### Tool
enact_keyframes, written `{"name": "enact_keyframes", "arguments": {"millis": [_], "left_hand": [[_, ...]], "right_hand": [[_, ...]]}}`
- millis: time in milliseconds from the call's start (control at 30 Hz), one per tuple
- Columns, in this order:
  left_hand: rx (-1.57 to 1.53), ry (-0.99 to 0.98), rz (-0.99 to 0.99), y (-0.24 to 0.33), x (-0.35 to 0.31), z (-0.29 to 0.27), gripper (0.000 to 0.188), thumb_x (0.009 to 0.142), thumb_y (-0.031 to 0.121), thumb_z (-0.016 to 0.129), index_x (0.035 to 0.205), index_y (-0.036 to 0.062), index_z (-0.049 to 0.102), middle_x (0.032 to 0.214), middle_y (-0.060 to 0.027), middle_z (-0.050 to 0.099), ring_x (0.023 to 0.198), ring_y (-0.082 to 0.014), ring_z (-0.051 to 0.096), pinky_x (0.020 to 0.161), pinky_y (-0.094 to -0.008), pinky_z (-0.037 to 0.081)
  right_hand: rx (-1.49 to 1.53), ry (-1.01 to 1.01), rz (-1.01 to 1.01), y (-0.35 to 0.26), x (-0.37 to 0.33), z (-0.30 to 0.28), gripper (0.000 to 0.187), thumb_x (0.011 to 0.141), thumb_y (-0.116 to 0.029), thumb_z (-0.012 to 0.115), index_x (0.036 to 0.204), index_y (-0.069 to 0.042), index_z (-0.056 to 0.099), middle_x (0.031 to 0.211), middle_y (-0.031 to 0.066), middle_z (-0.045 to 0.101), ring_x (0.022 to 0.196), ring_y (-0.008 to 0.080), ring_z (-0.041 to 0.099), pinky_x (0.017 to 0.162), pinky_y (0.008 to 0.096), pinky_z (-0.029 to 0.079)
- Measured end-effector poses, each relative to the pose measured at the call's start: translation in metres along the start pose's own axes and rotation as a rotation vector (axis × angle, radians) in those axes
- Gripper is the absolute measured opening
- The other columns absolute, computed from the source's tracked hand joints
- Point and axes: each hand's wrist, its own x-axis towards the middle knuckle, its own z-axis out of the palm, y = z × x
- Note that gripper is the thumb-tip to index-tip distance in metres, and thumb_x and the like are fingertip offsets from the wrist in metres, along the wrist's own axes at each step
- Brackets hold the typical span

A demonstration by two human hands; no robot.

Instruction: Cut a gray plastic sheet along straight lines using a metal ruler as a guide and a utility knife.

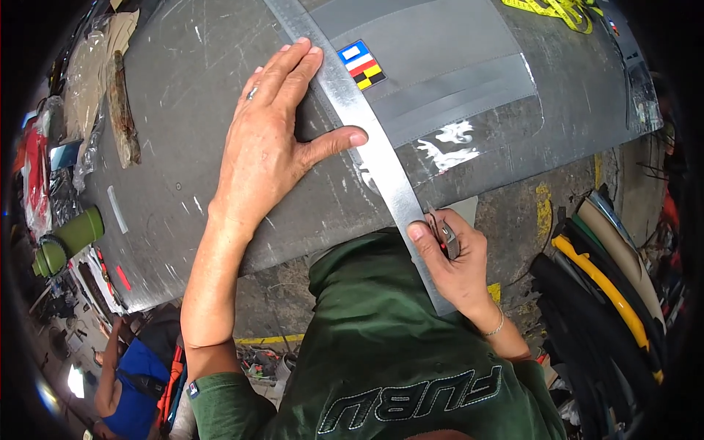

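Note:
A long metal ruler (381, 158) runs slantwise across the grey worktable (198, 117), its near end jutting past the front edge. Flat beside it, my left hand (268, 132) rests with fingers stretched out; fingertips and thumb touch the ruler's left side. My right hand (458, 260) is closed round the ruler's near part, thumb on top. Tucked in that same hand is a small metal tool (447, 238) with a bit of red, mostly hidden. Under and right of the ruler lies a stitched grey fabric panel (455, 73) bearing a colourful checkered patch (361, 64).
A yellow tape measure (546, 9) lies at the far right. Left on the table are a wooden stick (122, 110) and a green bottle (70, 240). Fabric rolls (601, 271) stand right. A person in blue (132, 381) is at lower left.

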Motion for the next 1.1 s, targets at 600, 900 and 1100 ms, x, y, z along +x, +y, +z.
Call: {"name": "enact_keyframes", "arguments": {"millis": [600, 900, 1100], "left_hand": [[0.076, -0.017, 0.031, 0.012, -0.001, -0.005, 0.077, 0.100, 0.048, 0.074, 0.155, -0.0017, 0.052, 0.162, -0.0227, 0.049, 0.147, -0.0410, 0.050, 0.124, -0.0484, 0.042], [0.096, -0.104, 0.015, 0.018, 0.003, -0.013, 0.078, 0.095, 0.049, 0.079, 0.152, 0.0000, 0.054, 0.162, -0.0267, 0.047, 0.151, -0.0445, 0.045, 0.123, -0.0511, 0.042], [0.003, -0.129, 0.022, 0.023, 0.001, -0.012, 0.080, 0.097, 0.045, 0.077, 0.152, -0.0055, 0.050, 0.161, -0.0338, 0.043, 0.154, -0.0499, 0.039, 0.126, -0.0534, 0.038]], "right_hand": [[-0.049, 0.038, -0.041, 0.003, -0.001, 0.003, 0.022, 0.102, -0.017, 0.078, 0.093, 0.000, 0.067, 0.072, -0.0086, 0.046, 0.070, 0.0030, 0.038, 0.060, 0.0239, 0.033], [-0.156, 0.012, -0.015, 0.000, -0.003, -0.001, 0.020, 0.101, -0.016, 0.078, 0.105, 0.003, 0.073, 0.077, 0.0073, 0.072, 0.073, 0.0050, 0.059, 0.067, 0.0271, 0.050], [-0.163, 0.002, -0.018, -0.001, -0.002, -0.003, 0.024, 0.101, -0.018, 0.078, 0.111, 0.003, 0.074, 0.087, 0.0136, 0.077, 0.082, 0.0086, 0.066, 0.076, 0.0303, 0.054]]}}
